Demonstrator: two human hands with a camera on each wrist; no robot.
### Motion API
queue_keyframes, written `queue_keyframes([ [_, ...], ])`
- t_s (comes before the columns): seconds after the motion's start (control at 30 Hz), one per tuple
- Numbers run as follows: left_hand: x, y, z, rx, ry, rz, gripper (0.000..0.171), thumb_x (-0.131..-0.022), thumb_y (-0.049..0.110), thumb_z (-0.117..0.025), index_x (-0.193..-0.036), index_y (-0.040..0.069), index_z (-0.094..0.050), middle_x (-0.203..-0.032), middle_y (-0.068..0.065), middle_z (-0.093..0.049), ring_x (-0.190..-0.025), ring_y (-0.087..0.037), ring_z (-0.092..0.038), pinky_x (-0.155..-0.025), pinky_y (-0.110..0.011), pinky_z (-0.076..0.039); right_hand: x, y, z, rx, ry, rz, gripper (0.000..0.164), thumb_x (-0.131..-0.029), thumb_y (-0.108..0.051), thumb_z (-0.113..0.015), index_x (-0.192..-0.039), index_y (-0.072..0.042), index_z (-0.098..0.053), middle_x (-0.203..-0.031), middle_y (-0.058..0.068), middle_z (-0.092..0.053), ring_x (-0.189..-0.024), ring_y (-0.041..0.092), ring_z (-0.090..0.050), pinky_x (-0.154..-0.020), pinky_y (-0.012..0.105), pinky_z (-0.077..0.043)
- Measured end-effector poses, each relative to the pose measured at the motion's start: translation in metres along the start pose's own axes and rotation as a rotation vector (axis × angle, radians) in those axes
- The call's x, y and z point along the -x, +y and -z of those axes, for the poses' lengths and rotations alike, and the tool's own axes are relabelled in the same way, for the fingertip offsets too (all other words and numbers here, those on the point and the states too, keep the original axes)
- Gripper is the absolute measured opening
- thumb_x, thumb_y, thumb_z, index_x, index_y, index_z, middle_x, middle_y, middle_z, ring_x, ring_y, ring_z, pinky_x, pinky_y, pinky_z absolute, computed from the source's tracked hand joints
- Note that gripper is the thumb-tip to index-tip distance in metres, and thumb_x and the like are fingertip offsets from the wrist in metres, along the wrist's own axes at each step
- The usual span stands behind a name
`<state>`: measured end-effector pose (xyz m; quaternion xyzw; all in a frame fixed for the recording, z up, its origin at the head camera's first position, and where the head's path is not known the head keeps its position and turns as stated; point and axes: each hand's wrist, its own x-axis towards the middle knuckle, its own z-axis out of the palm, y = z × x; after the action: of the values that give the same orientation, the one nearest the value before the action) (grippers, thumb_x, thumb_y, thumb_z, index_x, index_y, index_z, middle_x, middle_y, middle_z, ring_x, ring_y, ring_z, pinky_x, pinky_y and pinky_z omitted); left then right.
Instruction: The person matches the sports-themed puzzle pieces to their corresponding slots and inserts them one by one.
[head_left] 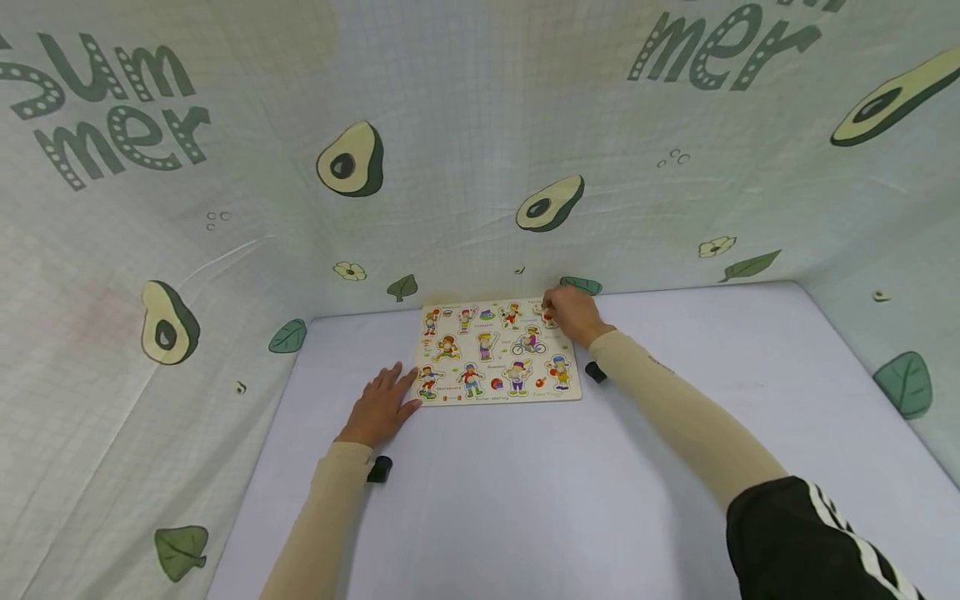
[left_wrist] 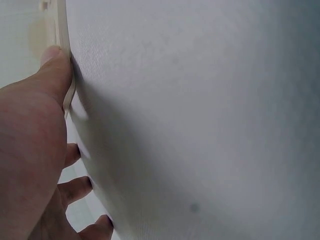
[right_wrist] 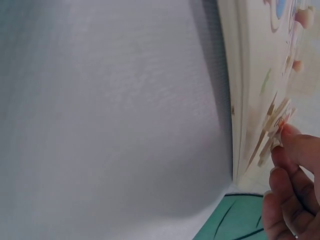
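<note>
A wooden peg puzzle board (head_left: 553, 397) with cartoon sports figures lies flat on the table near the back. My right hand (head_left: 573, 315) is over its top right corner, where thumb and forefinger pinch a puzzle piece (right_wrist: 275, 129) by its small knob. In the right wrist view that piece stands tilted against the board's face, partly raised from it. My left hand (head_left: 378, 410) rests with spread fingers beside the board's lower left corner. Its thumb (left_wrist: 54, 70) lies on the board's edge in the left wrist view, while the other fingertips touch the tabletop.
Other figure pieces, such as a cyclist (head_left: 529, 341) and a roller skater (head_left: 471, 379), sit in the board. The white table (head_left: 525, 500) meets a hanging cloth (head_left: 450, 167) with printed avocados and leaves behind and at both sides.
</note>
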<state>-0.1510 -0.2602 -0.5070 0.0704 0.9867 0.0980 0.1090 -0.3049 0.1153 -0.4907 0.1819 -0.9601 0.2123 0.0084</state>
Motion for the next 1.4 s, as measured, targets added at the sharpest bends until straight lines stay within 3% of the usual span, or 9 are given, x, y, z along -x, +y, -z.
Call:
queue_keyframes([
  [0.23,0.001,-0.001,0.0,-0.003,0.006,-0.006,0.068,-0.107,0.038,-0.064,-0.166,0.015,-0.038,-0.172,-0.022,-0.026,-0.158,-0.049,-0.023,-0.124,-0.066,-0.024,-0.001,0.0,-0.003,-0.001,-0.015,0.005,0.011,-0.102,-0.005,-0.07,-0.107,0.002,-0.076,-0.105,0.017,-0.075,-0.098,0.031,-0.07,-0.09,0.045,-0.058],
  [0.53,0.002,0.001,0.003,0.019,0.006,-0.016,0.068,-0.108,0.036,-0.063,-0.165,0.013,-0.038,-0.172,-0.023,-0.026,-0.158,-0.05,-0.022,-0.125,-0.066,-0.023,-0.005,-0.005,-0.007,0.116,0.006,0.039,0.01,-0.101,-0.005,-0.072,-0.105,0.003,-0.076,-0.101,0.018,-0.075,-0.094,0.031,-0.071,-0.085,0.044,-0.061],
  [0.77,0.0,-0.004,0.0,0.019,0.002,-0.022,0.068,-0.108,0.037,-0.062,-0.166,0.013,-0.036,-0.173,-0.023,-0.025,-0.158,-0.049,-0.021,-0.125,-0.066,-0.022,-0.006,-0.006,-0.008,0.124,0.012,0.033,0.01,-0.101,-0.004,-0.072,-0.105,0.003,-0.076,-0.101,0.018,-0.075,-0.094,0.031,-0.072,-0.085,0.044,-0.061],
  [1.03,-0.002,-0.006,-0.004,0.024,-0.016,-0.009,0.068,-0.109,0.038,-0.061,-0.167,0.015,-0.034,-0.174,-0.021,-0.023,-0.16,-0.048,-0.018,-0.126,-0.065,-0.019,-0.005,0.0,-0.01,0.105,-0.009,-0.038,0.013,-0.101,-0.005,-0.07,-0.108,0.003,-0.078,-0.103,0.017,-0.075,-0.095,0.03,-0.07,-0.086,0.044,-0.06],
  [1.4,-0.003,-0.005,-0.001,0.017,-0.029,-0.01,0.068,-0.109,0.039,-0.059,-0.168,0.015,-0.033,-0.174,-0.021,-0.021,-0.16,-0.048,-0.017,-0.127,-0.065,-0.019,-0.007,-0.002,-0.009,0.125,0.007,-0.002,0.01,-0.1,0.0,-0.07,-0.103,0.004,-0.078,-0.101,0.019,-0.075,-0.093,0.031,-0.071,-0.084,0.044,-0.061],
])
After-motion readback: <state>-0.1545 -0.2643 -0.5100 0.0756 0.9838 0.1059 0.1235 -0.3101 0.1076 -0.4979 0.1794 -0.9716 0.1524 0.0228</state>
